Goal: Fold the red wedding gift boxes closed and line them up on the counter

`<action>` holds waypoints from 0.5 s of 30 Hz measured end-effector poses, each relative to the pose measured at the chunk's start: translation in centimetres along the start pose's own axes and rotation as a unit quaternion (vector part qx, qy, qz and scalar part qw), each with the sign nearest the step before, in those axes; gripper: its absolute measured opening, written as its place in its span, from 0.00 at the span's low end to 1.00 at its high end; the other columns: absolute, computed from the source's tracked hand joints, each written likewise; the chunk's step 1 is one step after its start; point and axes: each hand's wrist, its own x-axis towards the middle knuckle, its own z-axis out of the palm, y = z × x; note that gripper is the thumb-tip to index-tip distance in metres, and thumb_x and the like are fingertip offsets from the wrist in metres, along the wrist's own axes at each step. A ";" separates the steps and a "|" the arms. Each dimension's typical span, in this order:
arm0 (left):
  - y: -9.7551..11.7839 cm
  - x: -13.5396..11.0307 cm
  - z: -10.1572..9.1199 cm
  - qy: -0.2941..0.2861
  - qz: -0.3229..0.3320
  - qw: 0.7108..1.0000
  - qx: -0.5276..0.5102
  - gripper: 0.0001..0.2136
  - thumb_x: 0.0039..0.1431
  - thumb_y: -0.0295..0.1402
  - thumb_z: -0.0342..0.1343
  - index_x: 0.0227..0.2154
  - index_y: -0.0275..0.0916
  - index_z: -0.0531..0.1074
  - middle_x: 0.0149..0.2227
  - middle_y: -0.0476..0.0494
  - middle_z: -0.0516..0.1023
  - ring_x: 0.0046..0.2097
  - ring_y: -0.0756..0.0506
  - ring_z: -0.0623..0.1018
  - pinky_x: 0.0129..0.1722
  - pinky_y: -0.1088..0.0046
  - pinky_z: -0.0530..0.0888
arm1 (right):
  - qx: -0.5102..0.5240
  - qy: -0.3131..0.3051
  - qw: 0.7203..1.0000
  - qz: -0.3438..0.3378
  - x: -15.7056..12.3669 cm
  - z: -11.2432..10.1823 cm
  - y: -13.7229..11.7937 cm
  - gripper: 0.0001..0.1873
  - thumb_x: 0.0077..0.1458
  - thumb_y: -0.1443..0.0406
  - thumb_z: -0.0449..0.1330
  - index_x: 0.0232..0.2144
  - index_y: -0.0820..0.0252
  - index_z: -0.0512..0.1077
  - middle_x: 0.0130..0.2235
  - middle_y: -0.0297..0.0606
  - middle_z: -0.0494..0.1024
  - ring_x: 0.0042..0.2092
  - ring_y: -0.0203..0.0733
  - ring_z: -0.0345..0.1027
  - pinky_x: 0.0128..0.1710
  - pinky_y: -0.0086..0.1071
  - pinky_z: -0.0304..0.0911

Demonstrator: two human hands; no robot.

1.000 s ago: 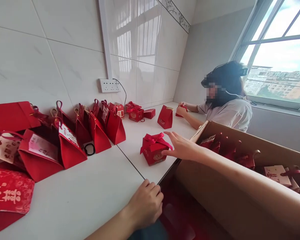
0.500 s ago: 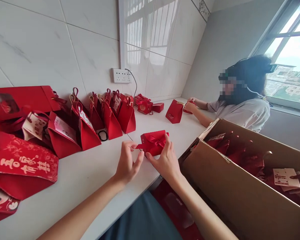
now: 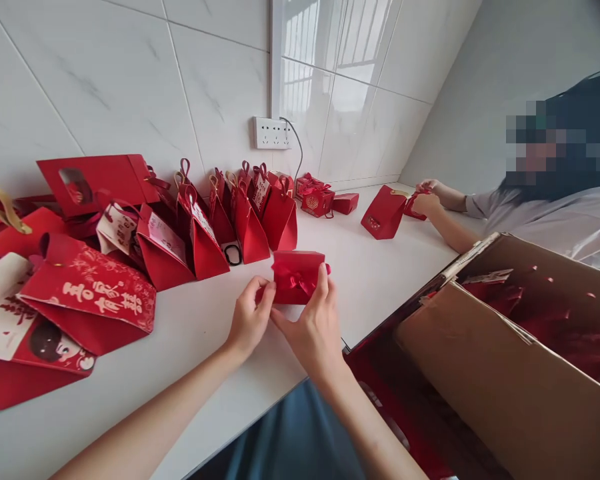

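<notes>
A small red gift box (image 3: 284, 261) sits on the white table in front of me, a red ribbon bow (image 3: 296, 281) across its front. My right hand (image 3: 313, 323) grips the box from its right and lower side, index finger up along the right edge and thumb near the bottom left. At the box's left edge, my left hand (image 3: 253, 313) has thumb and forefinger pinched together on the ribbon's end, which the fingertips mostly hide.
Red gift bags (image 3: 249, 223) crowd the left and back of the table (image 3: 200, 347). Small red boxes (image 3: 317, 201) stand by the wall. A cardboard box (image 3: 505, 373) holding red packages is at my right. Beyond it, a co-worker's hands (image 3: 430, 193) handle a red item beside a red bag (image 3: 384, 212).
My view has swung right and down. The left fingers have closed in from a stretched ribbon tail to the box's left edge. The box has turned slightly, its bow facing me more.
</notes>
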 end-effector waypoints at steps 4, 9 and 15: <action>-1.5 1.7 -0.7 0.062 -0.016 0.998 -0.009 0.13 0.59 0.43 0.48 0.24 0.40 0.63 0.24 0.52 0.66 0.29 0.49 0.68 0.31 0.75 0.66 | 0.115 -0.034 0.992 0.043 1.5 0.3 1.5 0.45 0.55 0.49 0.55 0.64 0.62 0.38 0.45 0.49 0.71 0.43 0.51 0.71 0.41 0.52 0.69; -1.6 1.7 -0.6 0.002 -0.004 1.000 -0.015 0.13 0.58 0.42 0.52 0.24 0.39 0.66 0.25 0.50 0.69 0.30 0.48 0.71 0.32 0.74 0.69 | 0.265 -0.022 0.960 0.088 4.3 0.9 4.3 0.30 0.56 0.51 0.53 0.57 0.58 0.57 0.56 0.50 0.65 0.58 0.50 0.62 0.53 0.47 0.63; -0.4 0.6 -0.2 -0.101 0.081 0.991 -0.014 0.11 0.55 0.39 0.57 0.21 0.40 0.71 0.31 0.43 0.73 0.51 0.39 0.76 0.42 0.69 0.75 | 0.392 -0.007 0.898 0.198 4.4 0.9 5.5 0.27 0.58 0.52 0.51 0.57 0.57 0.61 0.56 0.44 0.69 0.55 0.44 0.65 0.56 0.42 0.61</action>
